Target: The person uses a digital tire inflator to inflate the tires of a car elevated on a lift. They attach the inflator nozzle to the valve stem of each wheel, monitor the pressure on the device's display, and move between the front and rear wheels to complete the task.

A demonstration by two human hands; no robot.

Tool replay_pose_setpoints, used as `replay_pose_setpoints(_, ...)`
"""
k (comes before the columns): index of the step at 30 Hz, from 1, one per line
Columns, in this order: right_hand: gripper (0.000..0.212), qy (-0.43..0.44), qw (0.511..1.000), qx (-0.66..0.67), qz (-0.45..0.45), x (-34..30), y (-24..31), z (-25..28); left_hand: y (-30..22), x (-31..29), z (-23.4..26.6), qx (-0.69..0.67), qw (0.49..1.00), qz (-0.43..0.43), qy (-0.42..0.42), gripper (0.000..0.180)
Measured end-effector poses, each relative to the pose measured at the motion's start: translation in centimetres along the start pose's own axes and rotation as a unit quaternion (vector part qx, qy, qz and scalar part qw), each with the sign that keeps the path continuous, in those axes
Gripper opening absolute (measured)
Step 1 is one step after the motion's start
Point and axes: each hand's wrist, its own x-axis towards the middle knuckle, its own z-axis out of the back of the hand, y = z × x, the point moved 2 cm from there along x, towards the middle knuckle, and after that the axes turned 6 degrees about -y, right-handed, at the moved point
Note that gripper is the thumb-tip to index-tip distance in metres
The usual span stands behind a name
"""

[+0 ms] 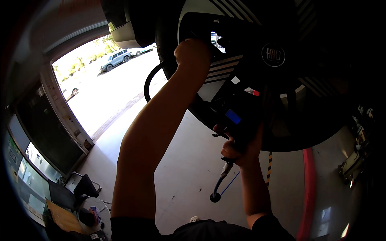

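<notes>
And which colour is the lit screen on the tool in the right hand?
Blue; the screen shows best in the head view.

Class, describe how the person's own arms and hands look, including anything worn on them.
A dark fabric left sleeve and matching right sleeve leave the forearms bare. The left hand and right hand look ungloved; no watch or bracelet shows, though shadow hides fine detail.

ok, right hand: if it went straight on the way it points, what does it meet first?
Past the handheld gauge in the right hand, most likely the dark wheel; deep shade hides how much gap there is.
</notes>
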Motion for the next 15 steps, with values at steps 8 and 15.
replay_pose_setpoints(8,0.117,-0.009,0.999,-0.016,0.039,-0.4,-0.9,-1.7,0.8,-0.3,0.4,-0.003,1.000,-0.008,-0.022,0.023)
replay_pose_setpoints(15,0.116,-0.003,0.999,-0.041,0.029,-1.5,-0.1,-2.5,4.9,-1.8,1.4,0.004,0.999,-0.028,-0.022,0.026)
